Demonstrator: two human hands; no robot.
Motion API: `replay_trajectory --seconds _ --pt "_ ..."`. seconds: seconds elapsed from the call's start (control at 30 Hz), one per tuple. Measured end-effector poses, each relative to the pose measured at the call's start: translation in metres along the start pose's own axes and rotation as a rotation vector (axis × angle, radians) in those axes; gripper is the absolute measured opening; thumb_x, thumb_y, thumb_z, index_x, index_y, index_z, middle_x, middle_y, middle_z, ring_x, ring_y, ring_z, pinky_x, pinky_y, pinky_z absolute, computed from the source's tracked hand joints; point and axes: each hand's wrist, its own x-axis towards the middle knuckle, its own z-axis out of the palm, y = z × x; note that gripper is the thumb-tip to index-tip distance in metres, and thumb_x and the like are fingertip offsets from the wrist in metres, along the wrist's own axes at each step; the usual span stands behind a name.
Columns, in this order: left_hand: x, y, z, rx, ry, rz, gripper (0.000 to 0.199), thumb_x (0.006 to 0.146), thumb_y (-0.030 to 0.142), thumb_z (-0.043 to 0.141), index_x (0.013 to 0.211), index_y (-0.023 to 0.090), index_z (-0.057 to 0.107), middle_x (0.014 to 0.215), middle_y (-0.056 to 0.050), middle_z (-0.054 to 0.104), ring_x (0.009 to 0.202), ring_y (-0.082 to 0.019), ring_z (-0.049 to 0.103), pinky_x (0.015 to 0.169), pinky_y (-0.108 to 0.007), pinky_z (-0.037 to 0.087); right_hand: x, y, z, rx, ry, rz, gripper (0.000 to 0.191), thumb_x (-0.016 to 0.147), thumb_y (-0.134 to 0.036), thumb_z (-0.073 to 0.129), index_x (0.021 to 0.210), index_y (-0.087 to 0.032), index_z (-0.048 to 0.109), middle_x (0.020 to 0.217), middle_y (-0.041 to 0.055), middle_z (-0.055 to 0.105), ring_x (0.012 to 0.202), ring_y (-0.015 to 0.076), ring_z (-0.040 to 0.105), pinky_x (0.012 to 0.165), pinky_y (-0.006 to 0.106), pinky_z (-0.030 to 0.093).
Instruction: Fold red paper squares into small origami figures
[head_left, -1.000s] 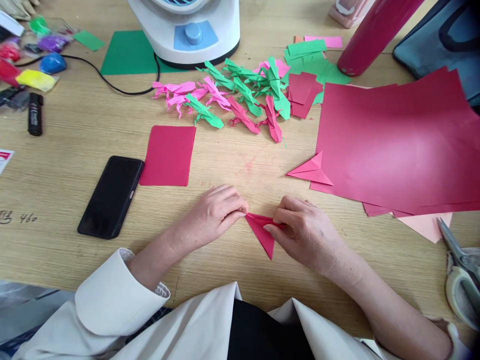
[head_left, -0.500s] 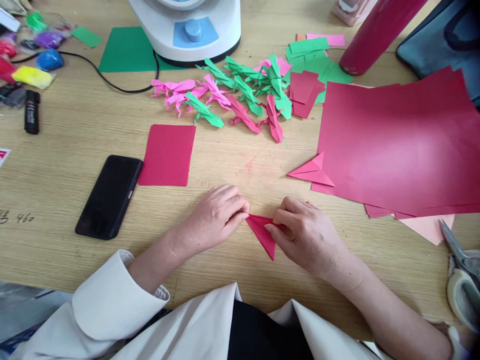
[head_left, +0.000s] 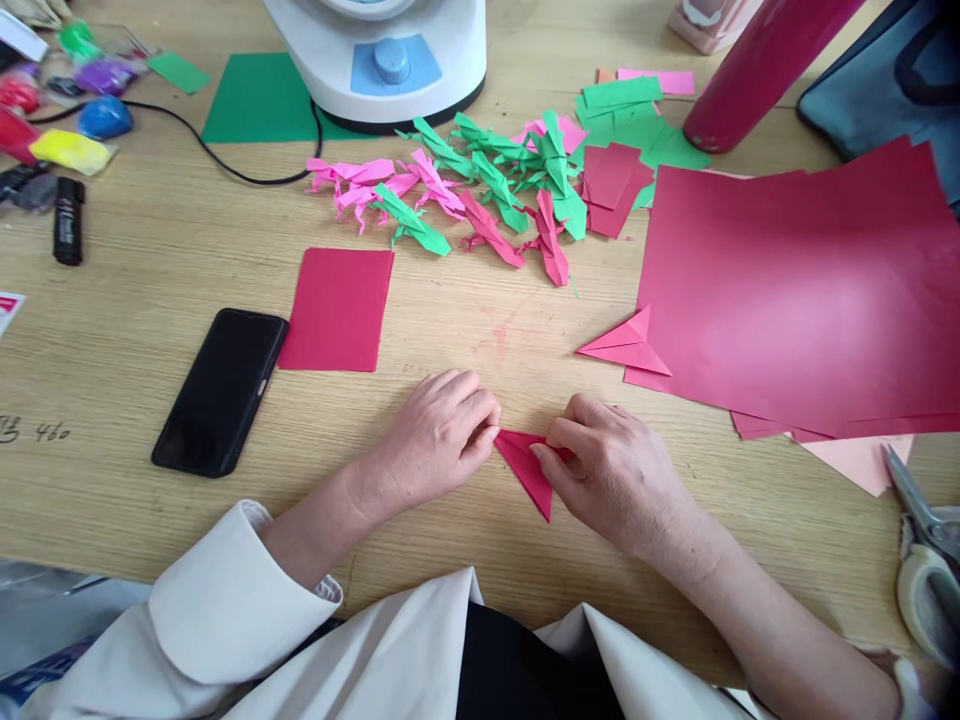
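Note:
A small folded red paper lies near the table's front edge, between my two hands. My left hand pinches its left corner between thumb and fingers. On its right side, my right hand grips the upper edge, with thumb and forefinger pressed together; that corner is hidden under the fingers. One point of the paper juts down toward me. Beyond my right hand rests another folded red paper triangle, its edge lying over a large red sheet.
A black phone lies left of my hands, touching a stack of red paper squares. Several folded paper figures in pink, green and red stand further back, before a white appliance. Scissors and a tape roll sit at right.
Both hands keep their hold on the folded red paper with almost no movement. The whole view has shifted very slightly.

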Motion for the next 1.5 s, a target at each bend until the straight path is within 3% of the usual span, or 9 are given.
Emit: replay_trajectory --seconds 0.27,0.47,0.6,0.7,0.77,1.27,1.5 --pt "0.000 -0.001 0.001 0.027 0.025 -0.023 0.012 0.083 0.009 0.049 0.076 0.017 0.052 0.081 -0.005 0.054 0.080 -0.020 0.049 0.074 -0.033 0.042 0.001 0.000 0.002 0.004 0.006 0.007 0.028 0.090 -0.027 0.055 0.063 -0.018 0.056 0.072 0.0031 0.052 0.061 0.0136 0.044 0.063 0.029 0.032" --pt "-0.011 0.000 -0.001 -0.032 0.184 -0.032 0.013 0.088 0.007 0.048 0.086 0.015 0.058 0.085 -0.005 0.059 0.084 -0.018 0.053 0.080 -0.034 0.047 0.000 0.002 0.004 -0.004 0.014 0.001 0.028 0.090 -0.027 0.055 0.064 -0.018 0.057 0.072 0.0027 0.052 0.060 0.0134 0.043 0.063 0.029 0.031" --pt "-0.022 0.006 0.001 0.052 0.268 0.132 0.023 0.089 0.007 0.052 0.108 0.015 0.063 0.096 -0.007 0.065 0.090 -0.019 0.057 0.082 -0.037 0.048 0.001 0.003 0.004 0.007 0.003 -0.009 0.028 0.090 -0.028 0.055 0.064 -0.018 0.057 0.073 0.0031 0.052 0.062 0.0138 0.045 0.064 0.030 0.032" --pt "-0.027 0.013 0.004 0.134 0.231 0.309 0.028 0.090 0.011 0.055 0.118 0.013 0.061 0.098 -0.008 0.067 0.090 -0.020 0.059 0.080 -0.037 0.049 0.001 0.003 0.004 0.011 0.007 -0.002 0.029 0.091 -0.029 0.055 0.064 -0.018 0.058 0.072 0.0033 0.052 0.062 0.0141 0.046 0.064 0.030 0.032" --pt "-0.029 0.016 0.006 0.185 0.201 0.354 0.030 0.092 0.012 0.055 0.121 0.010 0.060 0.097 -0.008 0.068 0.090 -0.020 0.060 0.082 -0.037 0.049 0.001 0.003 0.004 0.014 0.004 -0.003 0.029 0.091 -0.029 0.054 0.065 -0.018 0.058 0.072 0.0033 0.053 0.062 0.0141 0.046 0.064 0.031 0.033" --pt "-0.031 0.017 0.006 0.322 0.124 0.312 0.036 0.095 0.012 0.048 0.130 0.004 0.055 0.098 -0.010 0.069 0.088 -0.020 0.060 0.082 -0.037 0.053 0.002 0.003 0.003 0.010 -0.018 0.007 0.023 0.091 -0.027 0.054 0.070 -0.019 0.056 0.073 0.0026 0.052 0.063 0.0150 0.045 0.065 0.031 0.032" --pt "-0.032 0.016 0.006 0.328 0.115 0.323 0.035 0.096 0.013 0.048 0.129 0.007 0.057 0.121 -0.013 0.066 0.111 -0.024 0.059 0.095 -0.038 0.052 0.002 0.003 0.004 0.008 -0.016 0.017 0.024 0.091 -0.028 0.053 0.069 -0.019 0.055 0.073 0.0022 0.051 0.061 0.0144 0.043 0.064 0.030 0.032"
